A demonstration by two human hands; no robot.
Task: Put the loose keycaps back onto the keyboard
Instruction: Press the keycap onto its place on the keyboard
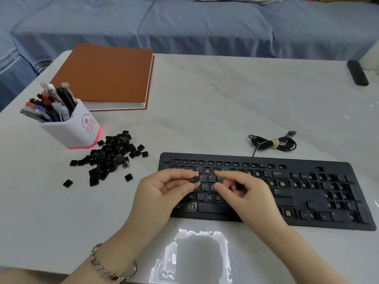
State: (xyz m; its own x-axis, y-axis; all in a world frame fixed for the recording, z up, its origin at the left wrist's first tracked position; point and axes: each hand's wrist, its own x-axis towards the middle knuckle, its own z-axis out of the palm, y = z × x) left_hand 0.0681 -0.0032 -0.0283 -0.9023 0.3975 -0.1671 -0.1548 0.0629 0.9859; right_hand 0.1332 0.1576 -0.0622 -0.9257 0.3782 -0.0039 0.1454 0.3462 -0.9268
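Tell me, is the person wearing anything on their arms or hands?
Only a bracelet of shiny square metal links, around the left wrist. No sleeves show on either forearm, and the left hand and right hand show no gloves or rings.

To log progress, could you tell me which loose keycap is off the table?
The keycap pinched by the left hand above the keyboard; the other keycaps lie piled and scattered on the table beside the pen holder.

My L hand (162, 187) & R hand (246, 191): both bare, forearms bare too. L wrist has a bracelet (110, 269): metal, chunky square links, silver-gold tone, shiny, one strand.
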